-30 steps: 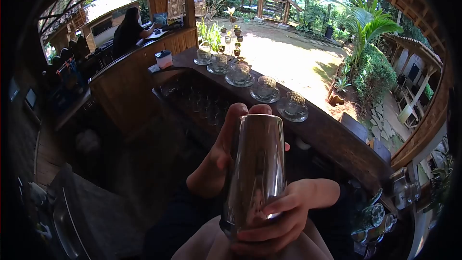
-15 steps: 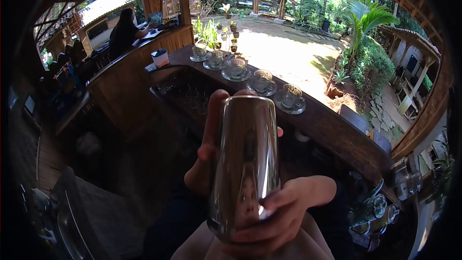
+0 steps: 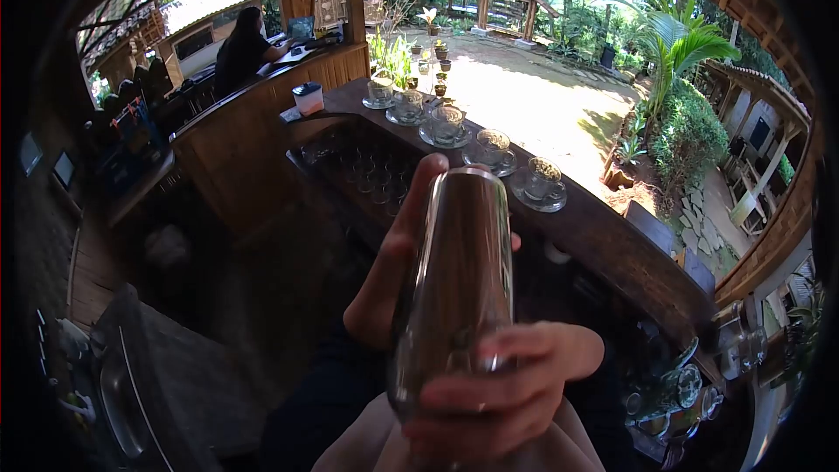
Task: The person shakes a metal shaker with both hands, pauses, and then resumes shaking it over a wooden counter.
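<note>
Metal shaker [image 3: 465,271]: left hand [image 3: 383,284] grasps upper part, right hand [image 3: 533,367] lower. Stiff, likely slippery (weight unclear); best held at both ends.

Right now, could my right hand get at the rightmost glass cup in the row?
Probably not as things stand: your right hand is wrapped around the metal container. If freed, it has no visible obstruction before the glass cup.

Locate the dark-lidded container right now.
In the head view, the dark-lidded container is left of centre in the upper half, near the left end of the dark wooden counter, just left of the leftmost glass cup.
</note>
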{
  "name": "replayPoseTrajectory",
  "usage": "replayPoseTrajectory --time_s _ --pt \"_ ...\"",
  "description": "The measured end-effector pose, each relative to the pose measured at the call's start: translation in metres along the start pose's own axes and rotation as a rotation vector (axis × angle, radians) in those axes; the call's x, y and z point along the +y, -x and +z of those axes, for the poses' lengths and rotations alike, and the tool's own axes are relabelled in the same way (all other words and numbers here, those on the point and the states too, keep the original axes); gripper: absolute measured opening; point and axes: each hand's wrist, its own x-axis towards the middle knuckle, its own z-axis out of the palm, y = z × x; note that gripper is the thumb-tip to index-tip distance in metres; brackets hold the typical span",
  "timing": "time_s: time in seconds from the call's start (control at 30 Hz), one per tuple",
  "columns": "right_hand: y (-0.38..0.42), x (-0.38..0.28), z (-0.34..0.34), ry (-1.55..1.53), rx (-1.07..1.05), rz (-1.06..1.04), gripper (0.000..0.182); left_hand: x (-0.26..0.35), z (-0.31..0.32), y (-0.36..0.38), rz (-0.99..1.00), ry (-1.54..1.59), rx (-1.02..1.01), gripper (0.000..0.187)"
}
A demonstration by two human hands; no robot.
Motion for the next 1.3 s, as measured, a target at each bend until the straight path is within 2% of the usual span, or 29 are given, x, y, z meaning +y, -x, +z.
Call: replayPoseTrajectory --time_s 0.03,0.1,0.13,0.2,0.27,0.3,0.37,0.4,0.47,0.5,0.53,0.57,0.63,0.67,0.7,0.73,0.8,0.87,0.9,0.93,1.0,1.03,1.07,1.1,1.13,1.2,1.23,1.27,1.3 --pt "0.000 0.001 0.005 0.004 -0.001 -0.003 0.023 -0.001 -0.001 -0.005 0.212 -0.298 -0.292 0.056" --pt "0.011 0.005 0.014 -0.014 0.130 -0.118 0.022 0.000 -0.028 0.006 0.152 -0.158 -0.250 0.056" --pt "0.020 0.017 0.013 -0.033 0.063 -0.002 0.022 0.000 -0.040 0.017 0.096 -0.022 -0.197 0.057" --pt "0.049 0.047 0.027 -0.058 0.036 0.311 0.032 -0.002 -0.022 0.018 -0.255 0.683 0.120 0.040" --pt "0.092 0.073 0.050 -0.070 0.109 0.824 0.051 -0.013 -0.091 0.025 0.268 0.224 0.731 0.044" --pt "0.102 0.078 0.055 -0.138 0.204 1.122 0.051 -0.017 -0.108 0.042 0.272 0.237 0.738 0.044" --pt "0.081 0.067 0.036 -0.105 0.150 1.003 0.048 -0.008 -0.125 0.058 -0.008 0.072 0.812 0.045" --pt "0.064 0.058 0.026 -0.073 0.105 0.894 0.046 0.000 -0.099 0.050 -0.009 0.063 0.809 0.045" --pt "0.029 0.028 0.009 -0.073 0.041 0.425 0.036 0.003 -0.007 0.024 -0.145 0.202 0.508 0.056" --pt "0.025 0.015 0.025 0.041 0.202 0.190 0.032 -0.001 0.006 0.014 -0.144 0.200 0.514 0.056" --pt "0.020 0.006 0.040 0.159 0.358 -0.047 0.028 -0.008 0.013 0.001 0.122 -0.104 0.140 0.061" --pt "0.020 0.006 0.036 0.162 0.360 -0.044 0.028 -0.012 0.015 -0.005 0.380 -0.402 -0.246 0.067" --pt "0.022 0.007 0.022 0.087 0.196 -0.154 0.025 -0.008 0.006 0.011 0.274 -0.359 -0.085 0.070" --pt "0.033 0.013 0.027 0.056 0.242 -0.012 0.027 -0.004 -0.004 0.024 0.177 -0.317 0.077 0.073" --pt "0.052 0.030 0.018 -0.017 0.106 0.114 0.030 0.007 -0.027 0.038 0.076 -0.064 0.422 0.069" --pt "0.066 0.050 0.019 -0.037 0.038 0.269 0.036 0.017 -0.054 0.034 -0.137 0.225 0.312 0.061" --pt "0.088 0.067 0.042 -0.169 0.229 1.052 0.048 0.010 -0.085 0.036 0.022 -0.166 1.073 0.058" --pt "0.097 0.063 0.044 -0.198 0.372 1.312 0.047 0.001 -0.086 0.045 0.050 0.077 0.916 0.057" --pt "0.076 0.058 0.036 -0.131 0.268 1.069 0.045 0.002 -0.085 0.041 0.075 0.305 0.742 0.056" --pt "0.047 0.043 0.023 -0.070 0.164 0.840 0.044 0.005 -0.065 0.038 0.078 0.301 0.737 0.056" --pt "0.018 0.014 0.000 -0.023 -0.043 0.389 0.042 0.010 0.002 0.028 -0.151 0.087 0.452 0.058" --pt "0.018 0.001 0.015 0.049 0.113 0.146 0.043 0.000 0.012 0.021 -0.153 0.086 0.451 0.058" --pt "0.020 -0.005 0.031 0.120 0.268 -0.100 0.045 -0.014 0.018 0.012 0.127 -0.151 0.135 0.064" --pt "0.025 -0.001 0.033 0.121 0.269 -0.102 0.045 -0.021 0.019 0.008 0.403 -0.384 -0.189 0.072" --pt "0.031 0.004 0.034 0.079 0.254 -0.025 0.046 -0.018 0.010 0.015 0.404 -0.384 -0.187 0.072" --pt "0.044 0.014 0.033 -0.011 0.219 0.142 0.047 -0.010 -0.022 0.046 0.141 -0.332 0.098 0.069" --pt "0.052 0.018 0.034 -0.049 0.203 0.229 0.048 -0.007 -0.028 0.055 -0.032 0.201 0.338 0.060" --pt "0.063 0.030 0.036 -0.014 0.154 0.511 0.048 -0.001 -0.042 0.034 -0.163 0.524 0.062 0.054" --pt "0.062 0.045 0.042 -0.025 0.169 0.854 0.048 0.000 -0.077 0.038 0.011 0.267 0.495 0.055"
